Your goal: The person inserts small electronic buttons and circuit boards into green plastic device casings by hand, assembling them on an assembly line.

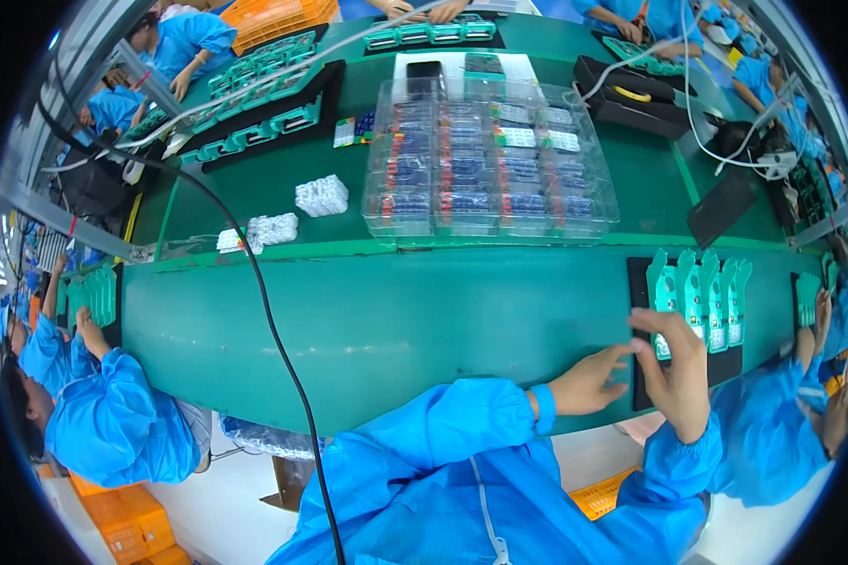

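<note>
My left hand (pixel 589 381), with a blue band at its wrist, reaches right over the green bench, fingers extended and nothing visible in them. Close beside it, my right hand (pixel 676 367) is raised over the left edge of a black board (pixel 639 282). Its thumb and fingers are bent but apart, and I see nothing held between them. On that board stand several green circuit boards (pixel 693 292) in a row, long and narrow with curved tops. The right hand covers part of the nearest one.
A clear plastic tray (pixel 598 202) of small packed parts stands beyond. White foam-like blocks (pixel 321 196) lie left of it. A black cable (pixel 269 320) crosses the view. A dark box (pixel 631 108) and a flat black piece (pixel 721 209) lie far right. Co-workers sit around.
</note>
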Demonstrator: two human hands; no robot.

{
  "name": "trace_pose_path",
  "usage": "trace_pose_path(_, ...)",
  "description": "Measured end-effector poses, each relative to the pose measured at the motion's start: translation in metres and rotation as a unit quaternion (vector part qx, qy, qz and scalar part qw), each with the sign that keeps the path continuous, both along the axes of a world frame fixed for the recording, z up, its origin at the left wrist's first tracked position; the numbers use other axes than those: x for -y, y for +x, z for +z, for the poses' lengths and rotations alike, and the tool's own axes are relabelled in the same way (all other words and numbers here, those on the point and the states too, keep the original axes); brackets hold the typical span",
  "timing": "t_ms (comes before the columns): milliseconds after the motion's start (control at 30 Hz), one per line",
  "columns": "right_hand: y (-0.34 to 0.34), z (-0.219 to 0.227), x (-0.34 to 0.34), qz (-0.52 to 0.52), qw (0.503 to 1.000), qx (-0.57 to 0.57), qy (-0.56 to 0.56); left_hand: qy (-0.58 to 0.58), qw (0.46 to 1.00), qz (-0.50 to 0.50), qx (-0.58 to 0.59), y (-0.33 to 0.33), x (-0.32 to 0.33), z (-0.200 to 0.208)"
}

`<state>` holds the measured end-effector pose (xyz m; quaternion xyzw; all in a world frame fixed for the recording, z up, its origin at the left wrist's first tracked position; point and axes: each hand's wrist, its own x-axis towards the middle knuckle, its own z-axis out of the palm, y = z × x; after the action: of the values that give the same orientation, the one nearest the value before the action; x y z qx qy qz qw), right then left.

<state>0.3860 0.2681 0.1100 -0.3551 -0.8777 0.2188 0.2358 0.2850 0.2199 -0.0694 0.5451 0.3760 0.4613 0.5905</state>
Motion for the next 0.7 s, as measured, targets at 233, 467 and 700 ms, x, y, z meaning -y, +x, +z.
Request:
trace_pose_path(233,-0.11,0.019,-0.12,0.111,0.969,-0.021,0.221,0.1,0.968,0.175,-0.151,-0.131,0.091,0.017)
trace_pose_path(467,-0.166,-0.026,-0.307,0.07,0.95,0.222,0.208,0.029,0.826,0.437,-0.354,-0.206,0.211,0.034)
trace_pose_path(700,-0.176,-0.07,-0.356,0.162,0.935,0.301,0.092,0.065,0.764,0.444,-0.464,-0.203,0.203,0.036)
